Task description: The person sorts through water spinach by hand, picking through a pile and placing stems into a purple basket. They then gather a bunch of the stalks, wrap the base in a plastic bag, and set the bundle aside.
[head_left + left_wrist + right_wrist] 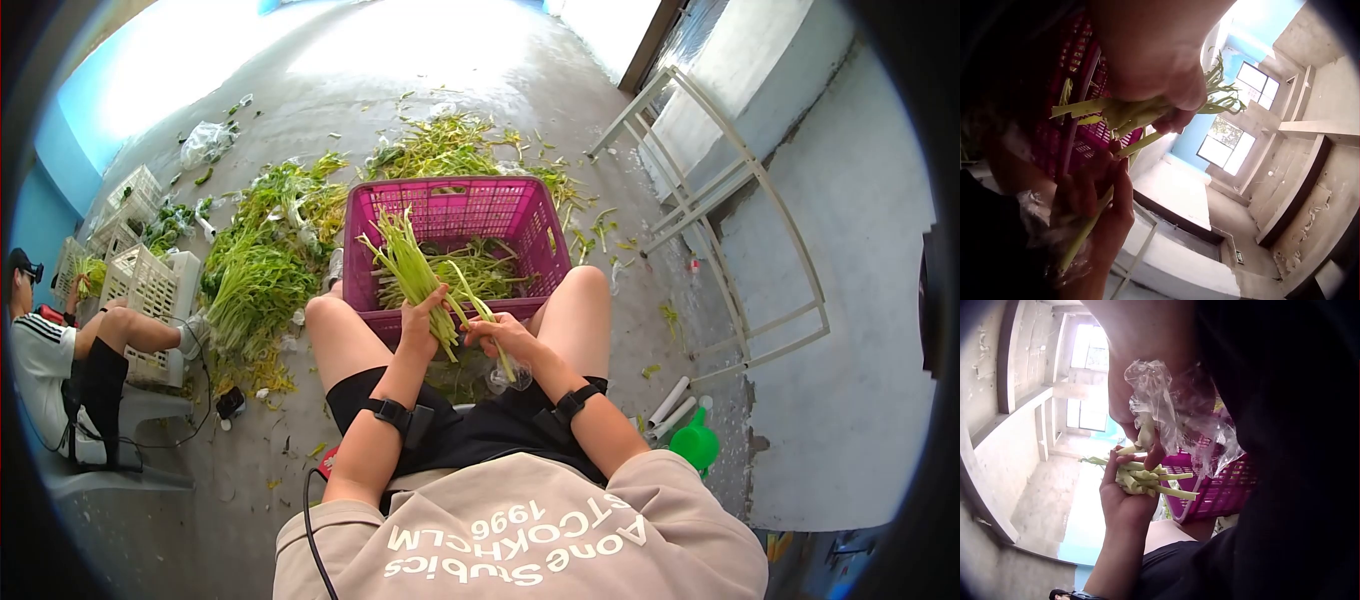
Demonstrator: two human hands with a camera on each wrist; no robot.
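Note:
A bundle of pale green stalks [412, 262] is gripped in my left hand [424, 322], its leafy ends pointing up and away over the crate. My right hand [500, 338] holds a separate stalk [468, 290] just right of the bundle. Clear crumpled plastic [1154, 394] hangs by the right hand in the right wrist view. In that view the cut ends [1141, 478] of the bundle stick out from the left hand [1125, 512]. Both hands are close together above my lap, at the near side of the magenta crate [365, 318], which has more stalks [490, 265] inside.
Heaps of greens [262, 275] lie on the floor left of and behind the crate. A seated person [45, 350] is at the far left beside white crates [140, 290]. A metal frame [740, 240] leans at the right, near a green container [694, 444] and white tubes [668, 402].

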